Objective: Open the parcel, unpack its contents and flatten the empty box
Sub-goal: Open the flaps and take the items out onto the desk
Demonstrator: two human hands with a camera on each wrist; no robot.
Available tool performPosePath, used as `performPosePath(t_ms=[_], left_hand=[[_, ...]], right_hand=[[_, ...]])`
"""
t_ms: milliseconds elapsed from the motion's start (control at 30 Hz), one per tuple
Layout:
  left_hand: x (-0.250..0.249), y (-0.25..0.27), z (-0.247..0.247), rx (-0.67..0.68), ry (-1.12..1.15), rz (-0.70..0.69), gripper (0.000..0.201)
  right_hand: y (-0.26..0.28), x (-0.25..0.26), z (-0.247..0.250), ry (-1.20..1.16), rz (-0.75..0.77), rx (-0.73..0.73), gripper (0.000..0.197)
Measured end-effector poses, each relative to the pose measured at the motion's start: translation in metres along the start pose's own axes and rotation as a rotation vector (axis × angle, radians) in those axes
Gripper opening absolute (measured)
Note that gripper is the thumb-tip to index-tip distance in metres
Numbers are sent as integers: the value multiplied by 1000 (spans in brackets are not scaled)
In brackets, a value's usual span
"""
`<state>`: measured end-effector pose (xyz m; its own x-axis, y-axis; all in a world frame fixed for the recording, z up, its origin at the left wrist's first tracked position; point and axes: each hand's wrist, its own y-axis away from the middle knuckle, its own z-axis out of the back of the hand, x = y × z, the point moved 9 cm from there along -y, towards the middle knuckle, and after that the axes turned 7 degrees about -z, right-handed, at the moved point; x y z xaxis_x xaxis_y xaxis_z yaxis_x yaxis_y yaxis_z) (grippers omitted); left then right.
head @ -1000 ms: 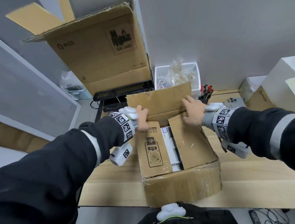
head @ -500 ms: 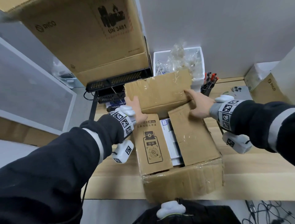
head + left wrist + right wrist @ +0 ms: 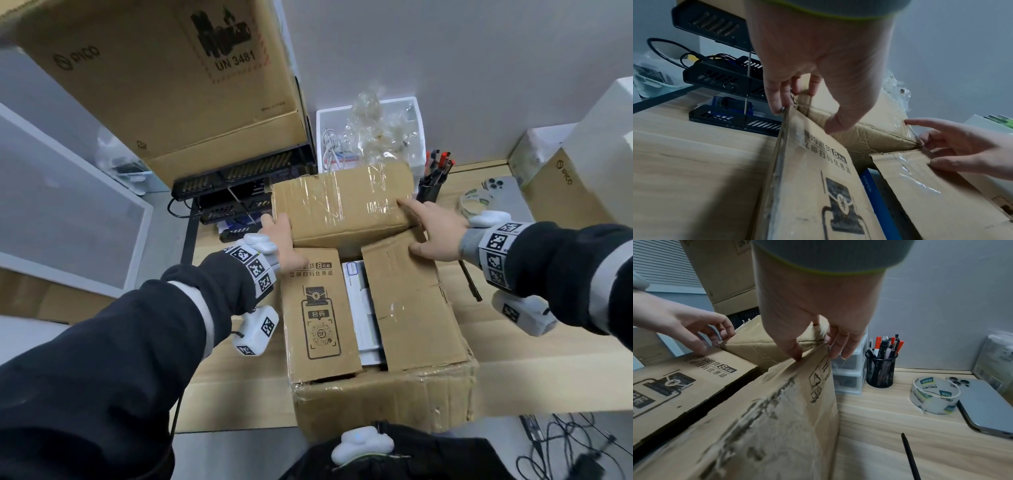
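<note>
The brown cardboard parcel [image 3: 383, 397] stands on the wooden desk [image 3: 548, 370] near its front edge. Its taped far flap [image 3: 342, 202] is tipped up and back. The printed left flap [image 3: 318, 308] and the plain right flap [image 3: 411, 301] lie half closed, with a white box [image 3: 363, 308] showing in the gap; its blue edge [image 3: 877, 199] reads ANKER. My left hand [image 3: 284, 240] pinches the far flap's left corner, fingers behind and thumb in front. My right hand [image 3: 416, 224] lays a straight index finger on the far flap's right end, thumb resting on the right flap.
A big PICO carton [image 3: 164, 85] sits on a black tray rack [image 3: 239, 185] behind the parcel. A white bin [image 3: 418, 113], pen cup [image 3: 433, 185], tape roll [image 3: 476, 202], phone [image 3: 503, 192] and more boxes [image 3: 561, 185] fill the back right. A black pen [image 3: 469, 281] lies right of the parcel.
The far flap has tipped farther back. Both hands have slid down from its side edges to its lower corners. The head view has moved closer.
</note>
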<state>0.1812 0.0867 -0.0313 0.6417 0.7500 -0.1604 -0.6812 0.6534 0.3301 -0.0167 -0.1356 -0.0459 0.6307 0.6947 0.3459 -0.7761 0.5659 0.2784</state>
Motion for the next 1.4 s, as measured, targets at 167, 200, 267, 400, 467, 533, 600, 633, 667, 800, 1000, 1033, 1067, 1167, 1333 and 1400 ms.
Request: performPosePath(t_ms=[167, 200, 267, 400, 467, 533, 600, 633, 667, 800, 1000, 1033, 1067, 1167, 1333, 1400], left_hand=[[-2, 2, -3, 9, -52, -22, 78], [-2, 2, -4, 7, -60, -27, 78], [0, 4, -5, 13, -64, -31, 76], [3, 6, -5, -11, -42, -16, 67], [4, 7, -6, -32, -3, 5, 65], [5, 8, -4, -67, 22, 22, 70], [6, 10, -1, -89, 32, 12, 74], [7, 10, 0, -91, 36, 0, 73], [8, 10, 0, -90, 38, -12, 72], [4, 8, -7, -61, 71, -46, 66], [0, 4, -10, -53, 67, -61, 65], [-1, 3, -10, -63, 72, -52, 66], [-1, 2, -9, -75, 82, -36, 68], [1, 0, -7, -112, 154, 46, 80], [4, -13, -7, -95, 339, 117, 101], [8, -15, -6, -94, 336, 124, 97]], right_hand=[[8, -3, -6, 8, 7, 2, 91], [10, -4, -7, -7, 16, -8, 92], [13, -5, -8, -44, 41, -31, 91], [21, -8, -9, -68, 81, -113, 88], [25, -8, -9, -76, 96, -157, 85], [30, -8, -10, -92, 112, -185, 84], [35, -8, -9, -116, 132, -207, 83], [36, -8, -9, -124, 139, -218, 82], [38, -8, -8, -127, 136, -216, 82], [39, -10, -11, -102, 102, -185, 85], [33, -13, -17, -102, 8, -114, 87], [32, -12, -16, -140, -27, -113, 88], [31, -12, -13, -203, -74, -110, 88], [18, -16, -6, -486, -237, -80, 86], [-25, -22, 11, -768, -462, -92, 51], [-43, -24, 10, -866, -527, -58, 44]])
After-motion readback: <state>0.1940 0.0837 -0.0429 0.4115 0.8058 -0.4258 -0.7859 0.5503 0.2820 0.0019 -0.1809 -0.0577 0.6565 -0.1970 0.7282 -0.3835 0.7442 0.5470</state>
